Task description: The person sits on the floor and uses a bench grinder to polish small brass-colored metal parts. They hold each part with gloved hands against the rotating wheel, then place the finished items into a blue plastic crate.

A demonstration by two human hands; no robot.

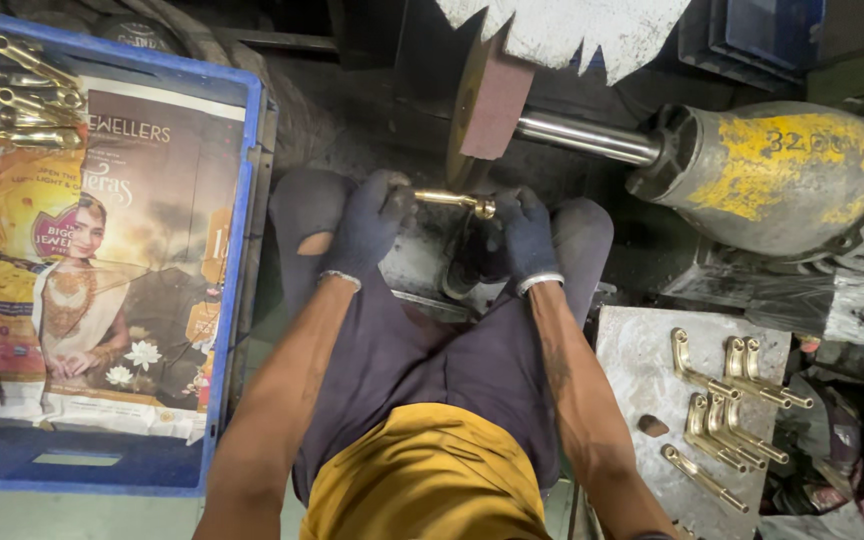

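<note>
Taking the buffing wheel (477,105) as the landmark: a short brass fitting (454,200) lies just below the wheel's lower rim, seemingly touching it, though the contact itself is too dark to confirm. The fitting's long axis runs level from one hand to the other, across the wheel's edge rather than along the steel shaft (587,137) that leads off to the yellow-painted motor (782,175). The left hand (372,222), in a dark glove, is closed round the fitting's end on the side of the wheel away from the motor; the right hand (524,238), gloved likewise, is closed on the end nearer the motor, where a rounded brass knob shows. Both hands sit about equally close below the wheel, knees under them. Farther from the wheel on the left-hand side, a blue crate (242,250) lined with printed paper holds a few brass pieces (22,100); on the motor side, lower down, more brass fittings (727,410) lie on a grey slab (632,370)
</note>
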